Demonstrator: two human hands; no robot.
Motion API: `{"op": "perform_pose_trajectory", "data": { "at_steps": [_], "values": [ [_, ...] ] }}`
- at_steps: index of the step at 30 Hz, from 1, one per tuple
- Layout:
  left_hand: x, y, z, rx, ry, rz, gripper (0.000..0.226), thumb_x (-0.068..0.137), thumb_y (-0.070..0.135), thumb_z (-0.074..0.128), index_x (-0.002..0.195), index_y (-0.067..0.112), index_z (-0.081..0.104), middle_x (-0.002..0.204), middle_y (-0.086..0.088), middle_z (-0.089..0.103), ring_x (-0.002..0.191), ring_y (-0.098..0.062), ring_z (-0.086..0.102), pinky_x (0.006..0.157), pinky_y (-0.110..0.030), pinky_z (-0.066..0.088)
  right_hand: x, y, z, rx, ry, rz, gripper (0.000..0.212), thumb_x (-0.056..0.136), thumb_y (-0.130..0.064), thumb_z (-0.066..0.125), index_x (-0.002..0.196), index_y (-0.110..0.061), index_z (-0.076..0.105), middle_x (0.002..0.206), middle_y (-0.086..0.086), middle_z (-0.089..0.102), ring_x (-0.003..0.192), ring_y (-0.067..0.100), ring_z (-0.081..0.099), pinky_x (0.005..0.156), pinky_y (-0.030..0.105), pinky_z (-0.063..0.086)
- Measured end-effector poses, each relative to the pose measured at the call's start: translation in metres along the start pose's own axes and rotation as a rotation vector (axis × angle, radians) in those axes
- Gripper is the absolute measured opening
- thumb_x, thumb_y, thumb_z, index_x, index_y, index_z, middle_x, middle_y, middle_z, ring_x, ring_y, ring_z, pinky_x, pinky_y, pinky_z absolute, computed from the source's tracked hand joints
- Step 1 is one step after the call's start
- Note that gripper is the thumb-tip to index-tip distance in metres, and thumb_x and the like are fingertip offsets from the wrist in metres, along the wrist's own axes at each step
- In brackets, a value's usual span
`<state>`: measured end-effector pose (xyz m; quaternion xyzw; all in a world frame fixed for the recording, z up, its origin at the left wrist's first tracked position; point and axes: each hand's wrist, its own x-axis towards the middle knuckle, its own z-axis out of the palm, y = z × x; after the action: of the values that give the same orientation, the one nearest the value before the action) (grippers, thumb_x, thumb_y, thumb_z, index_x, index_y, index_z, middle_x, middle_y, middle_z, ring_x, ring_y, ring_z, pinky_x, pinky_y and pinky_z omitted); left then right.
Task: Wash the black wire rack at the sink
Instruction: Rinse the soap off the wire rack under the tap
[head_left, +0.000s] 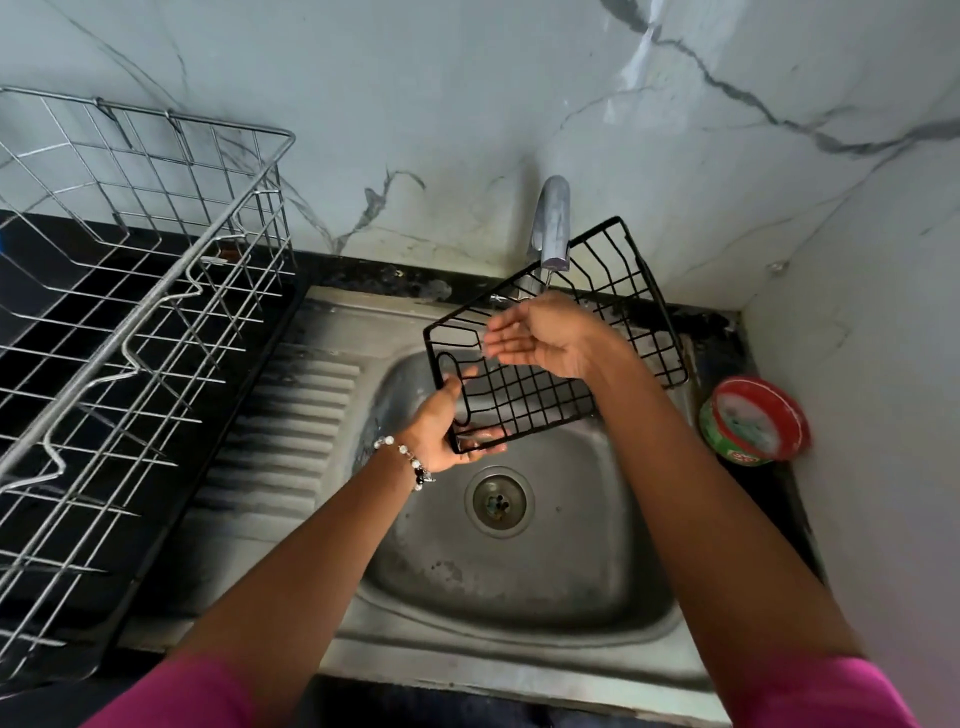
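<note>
Marble-veined wall panels (467, 104) back a steel sink (519, 649) set in a dark counter. Well to the left of the left hand stands a large steel dish rack (130, 312), the biggest item present. The sink basin lies directly below both hands, its drain (499, 500) just under the left hand. The black rack (550, 332) is held tilted over the basin, its far edge raised beneath the tap (551, 223). To the right of the right hand, near the corner, sits a red-rimmed tub (753, 418).

Left hand (447, 431): grips the rack's near corner, thumb curled over the wire, beaded bracelet (405, 460) at the wrist. Right hand (540, 338): fingers straight and slack, palm turned up, lying across the upper face of the rack under the spout; holds nothing.

Whether water is running cannot be told with certainty; a thin stream appears at the spout.

Assessment: rinsing stage, the rack being wetted or rubbed by hand. No sponge is in view. The next move likely calls for passing the free palm along the wires while the left hand turns the rack to bring unwashed sections under the tap.
</note>
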<state>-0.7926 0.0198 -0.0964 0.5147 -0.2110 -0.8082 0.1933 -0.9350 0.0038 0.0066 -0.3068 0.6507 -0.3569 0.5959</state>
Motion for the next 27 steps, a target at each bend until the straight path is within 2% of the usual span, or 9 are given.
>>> {"op": "perform_pose_trajectory", "data": {
  "at_steps": [4,7,9,13,19,21,23,25,27],
  "values": [
    [0.006,-0.003,0.006,0.028,-0.015,-0.038,0.054,0.09,0.073,0.025,0.126,0.045,0.054,0.117,-0.03,0.06,0.059,-0.034,0.068,0.039,-0.018,0.042,0.01,-0.003,-0.013,0.063,0.233,-0.046,0.026,0.097,0.0,0.032,0.093,-0.001,0.058,0.095,0.018,0.063,0.083,0.027,0.065,0.083,0.036,0.054],
    [0.009,-0.003,0.012,0.059,-0.035,-0.073,0.066,0.081,0.08,0.024,0.124,0.04,0.055,0.122,-0.03,0.058,0.056,-0.032,0.068,0.036,-0.019,0.041,0.005,-0.005,-0.016,0.074,0.212,-0.027,0.023,0.095,0.004,0.031,0.105,-0.002,0.051,0.101,0.022,0.063,0.085,0.029,0.066,0.073,0.034,0.056],
    [0.01,-0.003,0.015,0.083,-0.026,-0.078,0.071,0.08,0.081,0.024,0.125,0.037,0.056,0.126,-0.025,0.054,0.054,-0.03,0.067,0.036,-0.019,0.042,-0.002,-0.004,-0.021,0.084,0.184,0.002,0.028,0.094,0.008,0.031,0.113,0.003,0.051,0.104,0.026,0.065,0.093,0.034,0.066,0.076,0.037,0.056],
    [0.011,-0.005,0.021,0.177,-0.023,-0.099,0.078,0.079,0.083,0.018,0.125,0.035,0.058,0.122,-0.022,0.051,0.06,-0.028,0.064,0.039,-0.019,0.045,-0.011,-0.005,-0.035,0.074,0.044,0.064,0.032,0.093,0.01,0.03,0.109,0.01,0.057,0.108,0.028,0.065,0.099,0.038,0.065,0.083,0.042,0.055],
    [0.007,-0.005,0.036,0.263,-0.123,-0.106,0.073,0.084,0.078,0.016,0.127,0.033,0.054,0.103,-0.019,0.057,0.049,-0.027,0.067,0.038,-0.02,0.047,-0.013,-0.007,-0.039,0.009,0.14,0.008,0.03,0.094,0.009,0.035,0.109,0.012,0.059,0.107,0.028,0.065,0.098,0.035,0.066,0.086,0.04,0.055],
    [0.009,-0.003,0.039,0.293,-0.162,-0.113,0.073,0.083,0.079,0.016,0.128,0.035,0.053,0.106,-0.021,0.061,0.055,-0.031,0.07,0.037,-0.02,0.048,-0.016,-0.008,-0.039,0.059,0.071,0.017,0.027,0.094,0.007,0.036,0.106,0.012,0.06,0.104,0.027,0.066,0.097,0.035,0.067,0.086,0.04,0.055],
    [0.012,-0.002,0.041,0.337,-0.189,-0.122,0.076,0.079,0.082,0.016,0.128,0.038,0.052,0.1,-0.02,0.069,0.069,-0.037,0.072,0.04,-0.023,0.052,-0.012,-0.01,-0.042,0.12,0.16,-0.027,0.026,0.095,0.005,0.037,0.105,0.011,0.06,0.104,0.028,0.066,0.095,0.034,0.068,0.084,0.039,0.056],
    [0.016,0.0,0.042,0.361,-0.194,-0.131,0.078,0.075,0.085,0.017,0.128,0.041,0.052,0.102,-0.018,0.069,0.087,-0.044,0.069,0.052,-0.027,0.057,-0.01,-0.011,-0.043,0.126,0.191,-0.065,0.027,0.096,0.004,0.037,0.106,0.01,0.061,0.105,0.027,0.067,0.095,0.033,0.068,0.083,0.037,0.057],
    [0.02,0.003,0.042,0.364,-0.181,-0.129,0.08,0.075,0.086,0.019,0.132,0.04,0.051,0.112,-0.021,0.064,0.094,-0.045,0.068,0.066,-0.037,0.06,-0.011,-0.013,-0.039,0.157,0.083,-0.061,0.028,0.095,0.007,0.035,0.106,0.01,0.061,0.103,0.027,0.067,0.095,0.033,0.069,0.084,0.038,0.056]
  ]
}}
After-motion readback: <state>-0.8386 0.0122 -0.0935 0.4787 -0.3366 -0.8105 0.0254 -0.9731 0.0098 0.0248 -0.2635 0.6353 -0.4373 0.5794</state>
